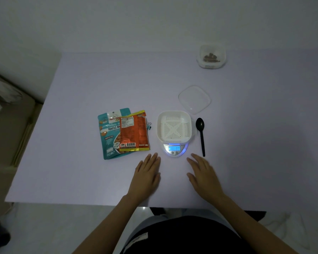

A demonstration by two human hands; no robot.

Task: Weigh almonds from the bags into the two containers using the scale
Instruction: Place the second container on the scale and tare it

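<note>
A white slotted container (174, 127) stands on the small scale (175, 149), whose lit blue display reads 39. Left of the scale lie two almond bags: a teal bag (107, 136) with an orange bag (134, 132) overlapping its right side. A second container (211, 56) holding brown almonds sits at the far right of the table. My left hand (148, 172) lies flat on the table just left of the scale's front. My right hand (202, 173) lies flat just right of it. Neither hand holds anything.
A black plastic spoon (200, 133) lies right of the scale. A clear lid (194, 99) lies behind the scale. Small binder clips (149, 125) peek out by the orange bag. The pale table (81, 180) ends at its front edge near my body; a bed stands at left.
</note>
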